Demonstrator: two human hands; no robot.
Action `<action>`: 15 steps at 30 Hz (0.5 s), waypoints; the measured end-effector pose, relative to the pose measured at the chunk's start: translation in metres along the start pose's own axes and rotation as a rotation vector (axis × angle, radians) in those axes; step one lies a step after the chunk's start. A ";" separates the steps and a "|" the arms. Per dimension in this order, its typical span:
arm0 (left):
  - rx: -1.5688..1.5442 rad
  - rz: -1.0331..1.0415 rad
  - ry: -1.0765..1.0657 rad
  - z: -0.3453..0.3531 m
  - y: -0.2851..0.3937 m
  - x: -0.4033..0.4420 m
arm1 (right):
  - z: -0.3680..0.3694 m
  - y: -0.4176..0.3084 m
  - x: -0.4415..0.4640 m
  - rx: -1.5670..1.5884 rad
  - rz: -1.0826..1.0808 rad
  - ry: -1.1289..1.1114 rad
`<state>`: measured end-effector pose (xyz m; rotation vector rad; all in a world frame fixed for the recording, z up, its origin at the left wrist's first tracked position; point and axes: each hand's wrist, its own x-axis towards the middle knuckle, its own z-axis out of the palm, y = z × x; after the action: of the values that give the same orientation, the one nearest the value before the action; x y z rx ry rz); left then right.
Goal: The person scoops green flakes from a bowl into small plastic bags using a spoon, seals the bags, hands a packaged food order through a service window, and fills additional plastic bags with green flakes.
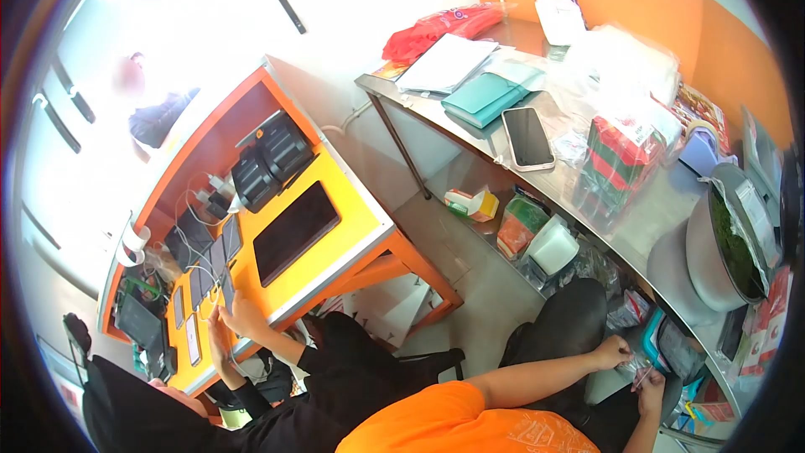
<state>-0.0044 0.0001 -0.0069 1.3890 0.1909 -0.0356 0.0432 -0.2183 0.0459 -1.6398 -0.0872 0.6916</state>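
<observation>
My left hand (615, 353) has its fingers pinched on a small piece of clear plastic (638, 367) over my lap. Close beside it, my right hand (651, 389) grips the other side of the same plastic. What the plastic contains, if anything, is too small to tell. Dark-clothed legs (570, 327) lie beneath and beside the hands. Just past the hands, a teal-edged container (653, 337) sits under the metal table.
The metal table (662, 235) holds a phone (528, 138), teal folder (490, 99), plastic-wrapped packs and a large bowl (723, 243) of greens. A person in black (335, 386) handles a phone at the yellow desk (356, 222). Another person (159, 117) stands beyond the desk.
</observation>
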 end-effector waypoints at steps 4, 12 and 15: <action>0.227 0.173 0.095 -0.008 -0.018 0.007 | 0.015 -0.021 -0.007 -0.014 -0.022 0.001; 0.030 -0.135 0.090 -0.022 -0.010 0.002 | 0.030 -0.086 -0.042 -0.579 0.073 0.010; -0.152 -0.226 0.068 -0.026 -0.023 0.008 | 0.065 -0.155 -0.063 -0.801 0.109 -0.258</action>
<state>-0.0026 0.0218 -0.0349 1.2128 0.3990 -0.1582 0.0112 -0.1566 0.2112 -2.3148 -0.5184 1.0295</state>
